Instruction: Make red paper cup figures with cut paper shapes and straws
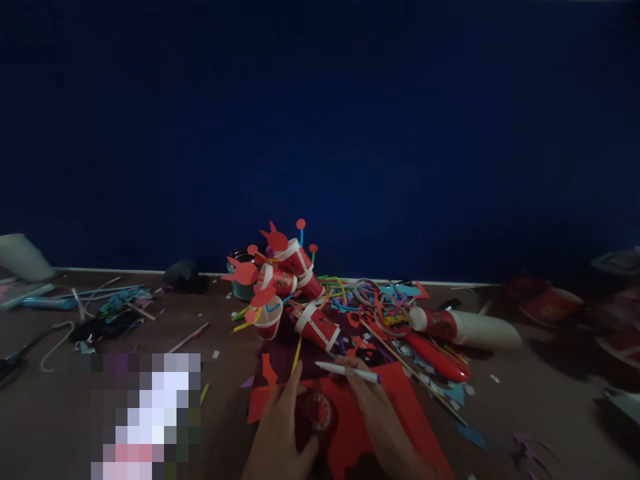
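My right hand holds a white marker with a purple-blue end, its tip pointing left above a red paper sheet. A round tape roll with a pale, toothed-looking ring lies on the red sheet. My left hand curves around its left side, thumb and fingers at its edge. Past the hands, a red-and-white paper cup lies tilted. A yellow straw sticks up near my left fingertips.
Several red paper cups with red paper cutouts and straws are stacked behind. A red-handled tool, a wooden stick and paper scraps lie right. A teal container stands behind the cups; straws and a dark cloth-like item lie left.
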Demonstrator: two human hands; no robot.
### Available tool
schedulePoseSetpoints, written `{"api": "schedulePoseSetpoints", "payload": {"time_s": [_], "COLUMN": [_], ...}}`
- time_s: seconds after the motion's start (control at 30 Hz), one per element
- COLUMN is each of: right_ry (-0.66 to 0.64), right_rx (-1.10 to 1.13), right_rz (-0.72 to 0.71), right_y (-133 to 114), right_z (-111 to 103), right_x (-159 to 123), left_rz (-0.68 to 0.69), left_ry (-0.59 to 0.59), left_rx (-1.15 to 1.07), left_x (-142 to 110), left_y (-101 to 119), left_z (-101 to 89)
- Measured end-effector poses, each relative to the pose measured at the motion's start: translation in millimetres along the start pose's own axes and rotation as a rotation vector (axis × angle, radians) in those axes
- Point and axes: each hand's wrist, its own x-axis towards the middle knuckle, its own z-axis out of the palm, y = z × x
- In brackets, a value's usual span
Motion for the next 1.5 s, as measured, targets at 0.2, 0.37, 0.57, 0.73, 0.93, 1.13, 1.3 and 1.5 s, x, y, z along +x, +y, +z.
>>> {"api": "schedulePoseSetpoints", "payload": {"time_s": [0.2, 0.37, 0.57, 0.73, 0.93, 1.13, 1.3, 1.5], "right_ry": [0.021, -0.077, -0.21, -0.239, -0.255, -0.339, -0.44, -0.489], "right_rx": [0.019, -0.286, -0.707, -0.794, -0.687, -0.538, -0.789, -1.358], "right_rz": [-0.023, -0.125, -0.349, -0.387, -0.318, -0.133, -0.119, -0.363], "right_y": [2.0, -13.4, -21.8, -15.2, -0.6, -13.8, -44.0, -67.6], "right_z": [-2.4, -5.2, 0.2, 3.5, 2.3, 6.4, 17.4, 38.7], "right_x": [4.7, -4.9, -19.6, -18.3, -14.5, -3.0, 13.8, 13.8], "left_rz": [-0.034, -0.042, 0.049, 0.056, 0.033, 0.016, 0.021, 0.164], "left_ry": [-0.017, -0.016, 0.014, 0.01, -0.034, -0.022, -0.013, 0.033], "left_rx": [0.017, 0.034, -0.026, -0.055, -0.003, 0.068, 0.101, -0.001], "left_x": [1.7, 2.1, 3.2, 2.8, 4.1, 3.6, 4.4, 4.7], "left_y": [0.8, 5.2, 8.5, 11.1, 8.2, 7.9, 6.7, -8.9], "left_z": [-0.6, -2.4, -4.4, -5.6, -3.8, -3.7, -3.3, 4.6]}}
